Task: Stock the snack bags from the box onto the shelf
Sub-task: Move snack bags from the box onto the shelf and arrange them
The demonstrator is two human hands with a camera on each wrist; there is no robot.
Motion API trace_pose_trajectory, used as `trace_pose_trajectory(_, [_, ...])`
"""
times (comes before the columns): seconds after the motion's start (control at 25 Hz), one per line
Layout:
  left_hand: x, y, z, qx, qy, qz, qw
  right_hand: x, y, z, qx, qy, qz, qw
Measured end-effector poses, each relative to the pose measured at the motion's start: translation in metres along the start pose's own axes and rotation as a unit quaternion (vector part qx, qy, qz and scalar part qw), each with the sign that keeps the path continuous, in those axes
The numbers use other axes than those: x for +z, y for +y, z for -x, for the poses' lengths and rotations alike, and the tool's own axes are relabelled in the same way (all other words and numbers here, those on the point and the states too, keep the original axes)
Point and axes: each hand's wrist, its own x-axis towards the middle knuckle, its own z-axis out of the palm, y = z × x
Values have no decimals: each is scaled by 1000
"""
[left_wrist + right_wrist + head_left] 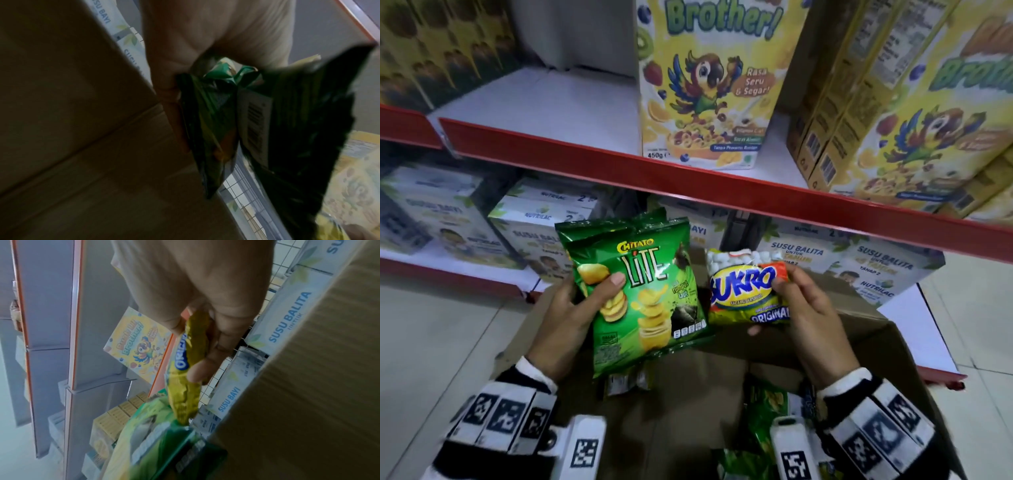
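Both hands are loaded above the open box (859, 329), which stands on the floor before the shelf (592, 102). The left hand (571, 311) grips the green chip bag (640, 294), thumb across its printed face and fingers behind, so the front faces the person, probably ready to be shelved face out. The right hand (804, 308) pinches the yellow nut bag (746, 291) by its right edge between thumb and fingers; the small pack needs no fuller grasp. The two bags sit just beside each other, at about the height of the lower shelf's milk cartons (544, 226). A bare stretch of the upper shelf lies left of the cereal box (709, 82), a likely destination, though that is a judgement. More bags remain in the box (763, 411).

The head view alone shows both labels and the free shelf space. The left wrist view shows the chip bag's (255, 120) barcoded back, and what may be a second bag in front of it; blur leaves this uncertain. The right wrist view shows the fingers (197, 371) curled under the nut bag (189, 363).
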Motion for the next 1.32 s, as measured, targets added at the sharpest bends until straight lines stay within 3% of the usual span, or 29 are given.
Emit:
trace_pose_trajectory(0.16, [18, -5, -7, 26, -1, -24, 999, -5, 10, -4, -12, 14, -25, 1000])
trace_pose_trajectory(0.32, [24, 20, -9, 27, 18, -78, 996, 0, -8, 0, 16, 32, -26, 999])
trace_pose_trajectory(0.44, [26, 45, 4, -41, 55, -65, 996, 10, -42, 9, 31, 19, 40, 999])
trace_pose_trajectory(0.56, [32, 92, 18, -67, 56, -78, 993, 19, -90, 17, 20, 4, 69, 997])
trace_pose_trajectory(0.72, [52, 178, 28, -73, 62, -75, 993, 29, -173, 21, -15, 2, 96, 995])
trace_pose_trajectory(0.92, [96, 327, 38, -34, 80, -49, 995, 47, -315, 40, -31, -8, 84, 996])
trace_pose_trajectory(1.12, [138, 472, 43, 5, 51, -34, 998, 57, -472, 67, -67, -39, 92, 993])
trace_pose_trajectory(1.32, [176, 591, 30, 64, -2, -32, 997, 60, -605, 83, -143, -8, 96, 985])
